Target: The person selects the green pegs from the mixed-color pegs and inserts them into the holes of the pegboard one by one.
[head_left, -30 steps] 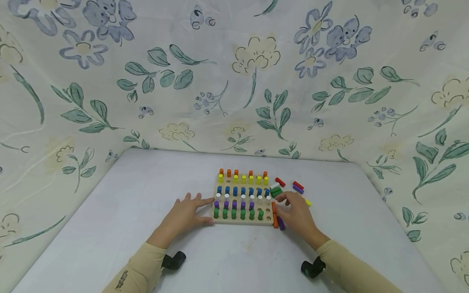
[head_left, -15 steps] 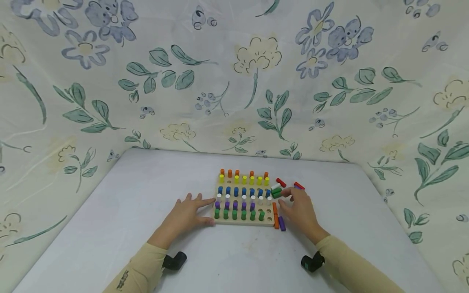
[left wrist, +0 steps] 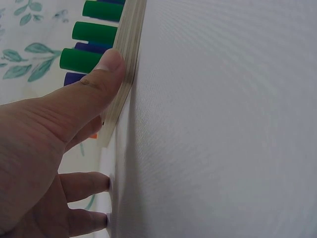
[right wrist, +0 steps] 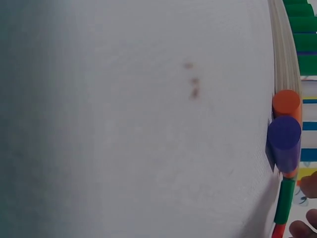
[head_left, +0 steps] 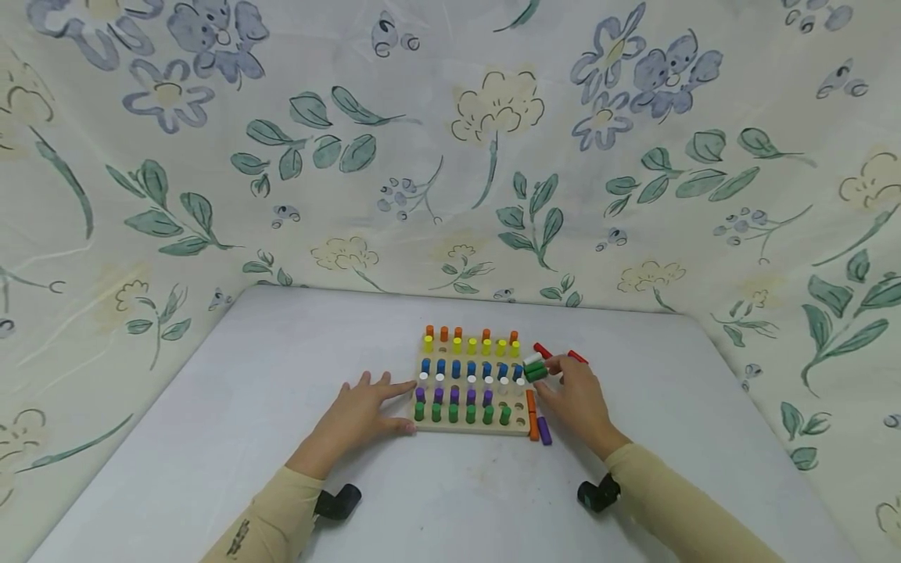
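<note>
A wooden pegboard (head_left: pixel 464 428) stands on the white table with rows of coloured pegs upright in its holes. My left hand (head_left: pixel 356 413) steadies its left side: the index fingertip is at the left edge, and the thumb (left wrist: pixel 101 77) presses the near corner beside the green pegs (left wrist: pixel 94 33). The other left fingers are spread on the table. My right hand (head_left: pixel 579 397) is at the board's right side, thumb and index finger apart, fingertips right at the loose green pegs (head_left: pixel 536 371). In the right wrist view, only its fingertips (right wrist: pixel 308 185) show, beside a green peg (right wrist: pixel 284 201).
Orange pegs (head_left: pixel 533 422) lie along the board's right edge, a purple peg (head_left: pixel 544 431) next to them. A white peg (head_left: pixel 533 359) touches the green ones. Red pegs (head_left: pixel 543 350) lie farther back. A flowered cloth (head_left: pixel 450 156) hangs behind the table.
My right hand has moved from the orange pegs slightly away to the loose green pegs, and now covers the yellow and the far purple peg. The left hand stays at the board.
</note>
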`<control>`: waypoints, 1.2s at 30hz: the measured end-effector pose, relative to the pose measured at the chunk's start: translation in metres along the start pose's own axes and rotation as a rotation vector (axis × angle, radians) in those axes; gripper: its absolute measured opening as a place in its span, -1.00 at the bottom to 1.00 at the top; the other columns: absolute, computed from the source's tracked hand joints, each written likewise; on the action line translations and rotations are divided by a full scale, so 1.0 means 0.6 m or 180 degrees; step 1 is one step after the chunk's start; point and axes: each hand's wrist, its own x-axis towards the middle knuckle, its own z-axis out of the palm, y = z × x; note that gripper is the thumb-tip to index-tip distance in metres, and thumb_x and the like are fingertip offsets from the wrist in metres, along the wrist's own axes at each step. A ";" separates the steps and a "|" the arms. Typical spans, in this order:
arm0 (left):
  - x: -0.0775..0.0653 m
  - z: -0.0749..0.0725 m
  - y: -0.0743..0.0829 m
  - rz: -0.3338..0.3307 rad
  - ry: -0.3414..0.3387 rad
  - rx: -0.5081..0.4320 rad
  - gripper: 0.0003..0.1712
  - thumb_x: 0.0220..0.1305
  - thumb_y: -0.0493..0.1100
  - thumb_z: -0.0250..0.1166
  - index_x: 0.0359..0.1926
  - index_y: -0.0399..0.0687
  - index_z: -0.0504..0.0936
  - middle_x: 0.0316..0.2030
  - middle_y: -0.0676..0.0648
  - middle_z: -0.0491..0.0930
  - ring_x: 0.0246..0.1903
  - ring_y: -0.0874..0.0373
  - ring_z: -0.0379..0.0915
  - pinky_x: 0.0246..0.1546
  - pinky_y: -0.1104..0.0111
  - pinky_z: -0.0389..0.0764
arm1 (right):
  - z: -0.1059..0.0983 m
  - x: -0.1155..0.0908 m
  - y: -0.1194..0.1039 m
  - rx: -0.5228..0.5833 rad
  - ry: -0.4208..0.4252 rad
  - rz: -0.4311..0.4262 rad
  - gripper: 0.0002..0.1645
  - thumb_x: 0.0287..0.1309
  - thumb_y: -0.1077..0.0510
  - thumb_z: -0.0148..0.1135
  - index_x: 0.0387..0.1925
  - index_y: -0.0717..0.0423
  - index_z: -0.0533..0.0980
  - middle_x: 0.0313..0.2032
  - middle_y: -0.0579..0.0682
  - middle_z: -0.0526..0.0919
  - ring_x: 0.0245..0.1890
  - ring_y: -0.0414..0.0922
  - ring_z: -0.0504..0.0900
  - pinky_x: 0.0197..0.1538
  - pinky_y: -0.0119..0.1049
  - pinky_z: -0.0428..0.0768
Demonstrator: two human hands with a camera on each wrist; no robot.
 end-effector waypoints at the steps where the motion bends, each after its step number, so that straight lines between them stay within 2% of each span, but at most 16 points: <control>1: 0.000 0.000 0.000 0.0000 0.0003 -0.0001 -0.07 -0.19 0.44 0.30 0.28 0.32 0.36 0.31 -0.28 0.21 0.32 -0.38 -0.12 0.23 -0.29 -0.12 | 0.001 0.002 0.000 -0.0002 -0.0017 0.0026 -0.57 0.04 -0.04 0.32 -0.09 0.05 0.46 -0.19 -0.03 0.53 -0.19 -0.08 0.48 -0.10 -0.18 0.57; 16: -0.004 0.004 -0.003 0.0013 0.0050 0.0007 -0.08 -0.18 0.43 0.30 0.27 0.33 0.37 0.30 -0.27 0.22 0.32 -0.38 -0.11 0.22 -0.29 -0.12 | 0.010 0.017 -0.013 -0.0094 -0.0216 0.0282 -0.45 0.04 -0.08 0.30 0.00 0.08 0.40 -0.14 0.00 0.50 -0.16 -0.06 0.43 -0.07 -0.18 0.53; 28: -0.011 -0.006 0.009 0.0002 0.0045 0.0012 -0.11 -0.14 0.39 0.31 0.27 0.28 0.38 0.29 -0.29 0.24 0.31 -0.39 -0.10 0.23 -0.28 -0.11 | 0.016 0.024 -0.006 -0.0208 -0.0165 0.0154 -0.44 0.05 -0.06 0.30 0.02 0.13 0.40 -0.15 0.02 0.52 -0.21 -0.07 0.45 -0.12 -0.18 0.54; 36: -0.012 -0.005 0.008 -0.0014 0.0021 -0.0016 -0.11 -0.15 0.39 0.32 0.27 0.32 0.37 0.30 -0.28 0.22 0.32 -0.38 -0.12 0.24 -0.27 -0.12 | 0.018 0.025 -0.007 -0.0158 -0.0201 0.0208 -0.41 0.03 -0.08 0.31 0.03 0.12 0.39 -0.14 0.01 0.50 -0.23 -0.07 0.43 -0.13 -0.18 0.53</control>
